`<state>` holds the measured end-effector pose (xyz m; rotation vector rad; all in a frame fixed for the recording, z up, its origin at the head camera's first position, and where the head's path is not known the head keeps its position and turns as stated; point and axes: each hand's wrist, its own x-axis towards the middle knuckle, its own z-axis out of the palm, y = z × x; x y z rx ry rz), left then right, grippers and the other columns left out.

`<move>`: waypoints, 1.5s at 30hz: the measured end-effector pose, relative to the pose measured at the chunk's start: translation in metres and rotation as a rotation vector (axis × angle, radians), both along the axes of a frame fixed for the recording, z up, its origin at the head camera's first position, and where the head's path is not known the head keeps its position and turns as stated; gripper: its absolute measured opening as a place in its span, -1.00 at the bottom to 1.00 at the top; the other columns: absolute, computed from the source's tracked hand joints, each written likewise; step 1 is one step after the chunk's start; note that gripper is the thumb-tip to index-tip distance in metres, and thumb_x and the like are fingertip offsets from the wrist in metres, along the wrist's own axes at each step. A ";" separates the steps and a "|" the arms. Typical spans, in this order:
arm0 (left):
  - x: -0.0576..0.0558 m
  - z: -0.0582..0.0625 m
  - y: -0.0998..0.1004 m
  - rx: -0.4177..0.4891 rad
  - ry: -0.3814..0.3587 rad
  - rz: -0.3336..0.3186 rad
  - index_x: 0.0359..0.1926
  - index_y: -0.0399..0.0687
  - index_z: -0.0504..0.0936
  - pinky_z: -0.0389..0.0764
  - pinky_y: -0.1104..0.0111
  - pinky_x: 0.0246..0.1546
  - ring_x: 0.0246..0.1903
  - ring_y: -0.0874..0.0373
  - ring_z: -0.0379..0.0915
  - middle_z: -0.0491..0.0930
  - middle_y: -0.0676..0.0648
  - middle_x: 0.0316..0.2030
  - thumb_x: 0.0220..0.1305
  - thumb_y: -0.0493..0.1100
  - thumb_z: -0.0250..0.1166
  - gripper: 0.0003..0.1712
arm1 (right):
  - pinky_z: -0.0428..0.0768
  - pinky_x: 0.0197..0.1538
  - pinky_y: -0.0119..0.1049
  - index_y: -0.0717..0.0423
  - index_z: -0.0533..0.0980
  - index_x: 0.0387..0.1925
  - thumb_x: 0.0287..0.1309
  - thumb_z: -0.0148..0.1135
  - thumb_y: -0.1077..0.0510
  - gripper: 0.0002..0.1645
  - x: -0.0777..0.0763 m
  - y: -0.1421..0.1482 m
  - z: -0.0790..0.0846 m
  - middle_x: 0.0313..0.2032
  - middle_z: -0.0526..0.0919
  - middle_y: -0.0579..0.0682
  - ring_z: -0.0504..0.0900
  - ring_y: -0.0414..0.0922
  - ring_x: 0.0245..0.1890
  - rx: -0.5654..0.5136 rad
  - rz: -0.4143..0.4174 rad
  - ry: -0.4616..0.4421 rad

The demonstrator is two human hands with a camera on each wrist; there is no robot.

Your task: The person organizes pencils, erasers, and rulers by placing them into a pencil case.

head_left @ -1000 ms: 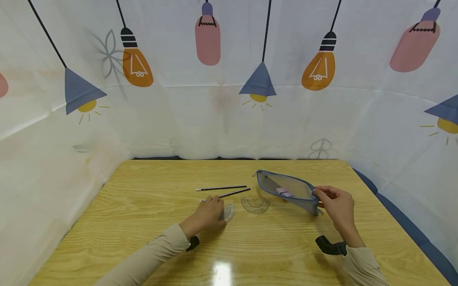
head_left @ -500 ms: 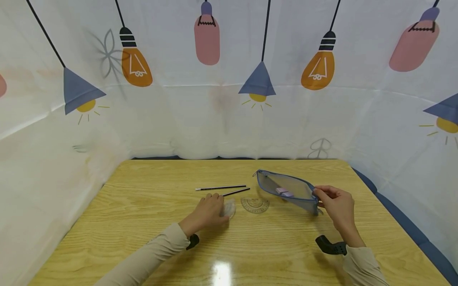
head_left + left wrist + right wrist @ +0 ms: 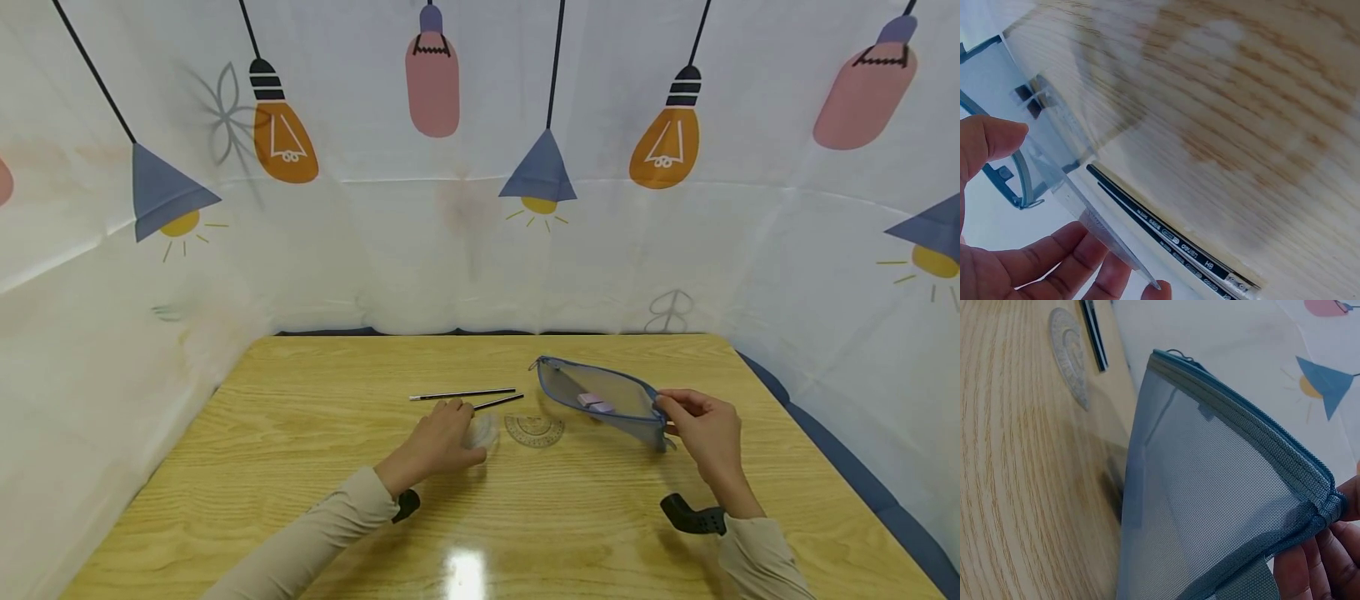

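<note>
At head-view centre, the left hand [image 3: 442, 440] is partly hiding a blurred protractor [image 3: 483, 432] — lower left, a sleeve [image 3: 303, 537] is running off-frame.

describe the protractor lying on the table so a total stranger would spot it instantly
On the wood-grain table, look between the left hand and the blue-edged mesh pouch. There, on the near side of the two pencils, is a clear half-round protractor with dark markings. Unlike the second protractor, held in the left hand, it lies flat on the table, with no hand touching it.

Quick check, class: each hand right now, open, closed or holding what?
Left hand: holding a clear protractor.
Right hand: holding the mesh pouch by one end.
</note>
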<state>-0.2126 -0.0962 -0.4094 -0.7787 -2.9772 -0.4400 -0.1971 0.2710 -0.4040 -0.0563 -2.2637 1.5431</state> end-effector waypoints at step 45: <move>0.002 0.018 0.009 0.086 0.156 -0.022 -0.01 -0.17 0.64 0.49 0.26 -0.41 -0.20 0.00 0.42 0.58 -0.10 -0.13 0.11 0.11 0.32 -0.47 | 0.64 -0.40 -0.35 0.41 0.61 -0.10 0.25 0.30 0.11 -0.61 0.005 -0.004 0.001 -0.41 0.69 -0.15 0.66 -0.26 -0.47 -0.012 -0.016 -0.036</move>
